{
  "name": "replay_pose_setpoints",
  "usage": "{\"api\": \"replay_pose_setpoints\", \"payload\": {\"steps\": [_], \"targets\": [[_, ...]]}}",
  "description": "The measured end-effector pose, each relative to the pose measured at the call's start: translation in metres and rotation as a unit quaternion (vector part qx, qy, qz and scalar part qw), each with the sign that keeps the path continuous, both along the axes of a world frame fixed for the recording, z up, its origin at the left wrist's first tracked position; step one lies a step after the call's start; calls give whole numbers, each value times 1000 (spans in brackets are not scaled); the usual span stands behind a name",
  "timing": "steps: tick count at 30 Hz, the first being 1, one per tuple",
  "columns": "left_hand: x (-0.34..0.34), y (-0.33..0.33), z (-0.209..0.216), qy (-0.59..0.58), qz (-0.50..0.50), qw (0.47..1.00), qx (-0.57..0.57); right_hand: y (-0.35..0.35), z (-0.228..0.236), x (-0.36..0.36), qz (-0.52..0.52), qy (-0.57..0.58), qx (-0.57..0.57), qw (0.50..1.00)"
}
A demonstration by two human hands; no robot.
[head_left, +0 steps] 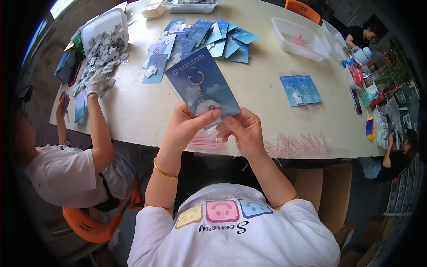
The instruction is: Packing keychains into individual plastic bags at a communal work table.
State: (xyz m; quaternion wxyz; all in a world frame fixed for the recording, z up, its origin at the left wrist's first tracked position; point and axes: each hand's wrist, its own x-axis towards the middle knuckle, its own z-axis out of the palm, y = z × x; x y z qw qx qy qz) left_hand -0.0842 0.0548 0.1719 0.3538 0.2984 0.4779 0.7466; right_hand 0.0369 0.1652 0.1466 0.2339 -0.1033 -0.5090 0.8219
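Note:
A blue backing card (181, 79) with a metal-ring keychain (207, 106) on it is held up tilted over the table's near edge. My left hand (189, 124) grips its lower left, the thumb lying across the white charm. At the lower right corner, my right hand (247, 133) has thumb and fingers closed; clear film shows around the fingertips, and its exact shape cannot be made out. Under my hands lie clear zip bags (207, 141) with pink strips. Just right of my right hand is a heap of thin pink-white strips (302, 146).
Farther off spreads a pile of blue keychain cards (200, 38). A few bagged cards (300, 91) lie to the right, below a clear tub (300, 38). At left, a co-worker's gloved hand (95, 83) touches loose grey-white charms (102, 53) spilling from a white bin (116, 26).

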Motion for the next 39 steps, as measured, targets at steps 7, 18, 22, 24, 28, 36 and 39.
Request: {"api": "replay_pose_setpoints", "payload": {"steps": [7, 18, 22, 24, 28, 36, 39], "targets": [[-5, -5, 2, 3, -47, 998, -45, 2, -16, -9, -74, -13, 90, 993], [3, -1, -32, 1, -204, 966, -156, 36, 5, 18, 10, -114, 73, 991], [-16, -10, -34, 105, 13, 978, -178, 98, 3, 39, -86, -131, 165, 974], [-31, -9, -38, 350, 183, 882, -257, 145, 6, 61, -241, -221, 303, 895], [-32, -13, -61, 468, 246, 798, -290, 215, 2, 80, -434, -343, 583, 595], [-33, -19, -78, 462, 210, 781, -365, 214, -19, -28, -199, -418, 605, 648], [-35, -15, -74, 416, 198, 811, -361, 254, -41, -104, -283, -315, 535, 731]]}}
